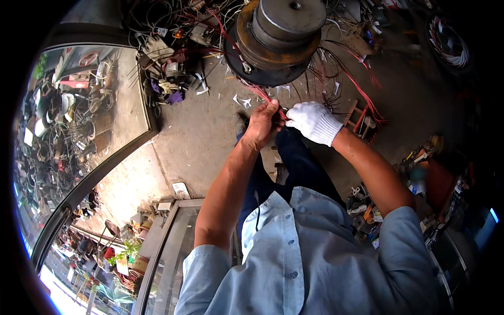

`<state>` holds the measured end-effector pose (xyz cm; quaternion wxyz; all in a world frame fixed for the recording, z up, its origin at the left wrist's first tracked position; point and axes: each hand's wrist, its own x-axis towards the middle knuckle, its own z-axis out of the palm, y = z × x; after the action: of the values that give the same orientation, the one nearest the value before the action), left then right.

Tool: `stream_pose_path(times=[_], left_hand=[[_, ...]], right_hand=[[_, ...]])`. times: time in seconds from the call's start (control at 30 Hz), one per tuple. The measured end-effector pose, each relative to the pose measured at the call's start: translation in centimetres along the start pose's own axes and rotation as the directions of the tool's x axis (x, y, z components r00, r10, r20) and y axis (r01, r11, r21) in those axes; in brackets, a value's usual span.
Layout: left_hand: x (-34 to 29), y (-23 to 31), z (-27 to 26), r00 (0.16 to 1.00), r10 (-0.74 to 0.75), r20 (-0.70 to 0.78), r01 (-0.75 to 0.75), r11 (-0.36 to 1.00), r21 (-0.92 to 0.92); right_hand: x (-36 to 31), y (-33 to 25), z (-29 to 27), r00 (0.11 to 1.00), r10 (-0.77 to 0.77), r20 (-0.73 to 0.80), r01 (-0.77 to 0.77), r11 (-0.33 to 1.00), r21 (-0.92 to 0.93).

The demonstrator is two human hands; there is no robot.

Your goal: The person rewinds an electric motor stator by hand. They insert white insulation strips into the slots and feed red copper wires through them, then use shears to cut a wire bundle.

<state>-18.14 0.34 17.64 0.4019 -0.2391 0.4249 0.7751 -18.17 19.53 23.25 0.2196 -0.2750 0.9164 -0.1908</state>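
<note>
A bundle of thin red wires runs down from the round metal machine part in front of me. My bare left hand is closed round the bundle, thumb on top. Close beside it, my right hand wears a white knitted glove. Its fingertips pinch the wires near the left thumb; the exact grip is partly hidden. More red wires fan out from the right side of the machine part and hang toward the floor.
White scraps lie on the concrete floor. Gloves and tangled cables are heaped at the far left, beside a glass door frame. A small red-framed stool stands to the right. Tools and parts crowd the near right.
</note>
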Motion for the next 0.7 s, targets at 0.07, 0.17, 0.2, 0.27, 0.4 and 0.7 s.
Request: stream_pose_path(times=[0.07,0.17,0.2,0.27,0.4,0.7], left_hand=[[0.2,0.0,-0.2,0.999,-0.028,0.030,0.029,0.999,-0.025],[-0.4,0.3,-1.5,0.997,-0.067,0.043,0.069,0.996,-0.058],[-0.5,0.5,-1.8,0.996,-0.080,0.048,0.083,0.994,-0.069],[-1.0,0.6,-2.3,0.990,-0.116,0.079,0.120,0.991,-0.054],[-2.6,-0.9,-3.3,0.980,-0.166,0.114,0.174,0.983,-0.067],[-4.6,-4.5,-6.4,0.976,-0.105,-0.190,0.003,0.881,-0.473]], right_hand=[[-0.2,0.2,-0.5,0.999,0.039,0.029,-0.037,0.998,-0.045],[-1.0,-0.3,-0.9,0.995,0.082,0.052,-0.077,0.992,-0.095],[-1.2,-0.7,-0.7,0.993,0.110,0.043,-0.106,0.991,-0.085],[-1.8,-1.9,0.0,0.987,0.159,0.029,-0.157,0.985,-0.066],[-1.5,-4.3,1.6,0.981,0.192,-0.012,-0.192,0.981,-0.037],[-1.1,-7.1,5.7,0.977,0.192,0.088,-0.204,0.966,0.158]])
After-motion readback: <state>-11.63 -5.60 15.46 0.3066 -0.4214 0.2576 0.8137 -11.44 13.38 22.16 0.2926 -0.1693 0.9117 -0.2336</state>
